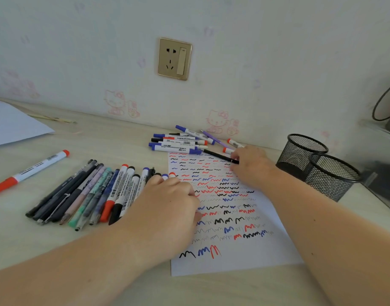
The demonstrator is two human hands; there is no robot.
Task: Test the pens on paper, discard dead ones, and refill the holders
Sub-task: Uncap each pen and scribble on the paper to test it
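Note:
A white sheet of paper [238,250] covered in black, red and blue scribbles lies on the desk. My right hand [250,165] pinches a thin black pen [218,155] at the sheet's top right corner. My left hand [169,208] rests at the sheet's left edge, on the right end of a row of pens and markers [90,193]; whether it grips any of them is hidden. A second pile of whiteboard markers [180,142] lies behind the paper by the wall. Two black mesh holders [300,155] [333,175] stand to the right.
A lone red-capped marker [30,171] lies at the left of the desk. Another white sheet [10,124] sits at the far left near the wall. A wall socket [174,58] is above the desk. A dark object [384,182] lies at the right edge.

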